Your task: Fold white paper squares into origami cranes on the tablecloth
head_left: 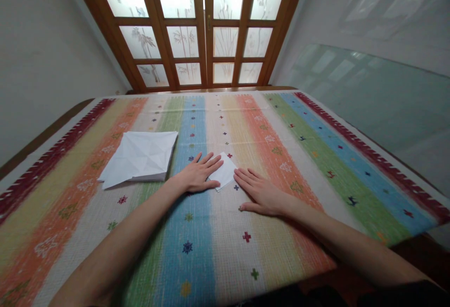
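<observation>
A small folded piece of white paper (224, 172) lies flat on the striped tablecloth, turned like a diamond. My left hand (199, 174) rests flat with fingers spread, its fingertips and thumb over the paper's left side. From the right, my right hand (262, 191) lies flat, its fingertips at the paper's right corner and its thumb apart on the cloth. Neither hand grips anything. The part of the paper beneath my left fingers is hidden.
Left of my hands sits a stack of larger white paper sheets (142, 156), the top one creased. The multicoloured tablecloth (190, 260) covers the table. Beyond its far edge stand wooden doors (206, 44) with frosted panes. A glass panel (372, 105) is along the right.
</observation>
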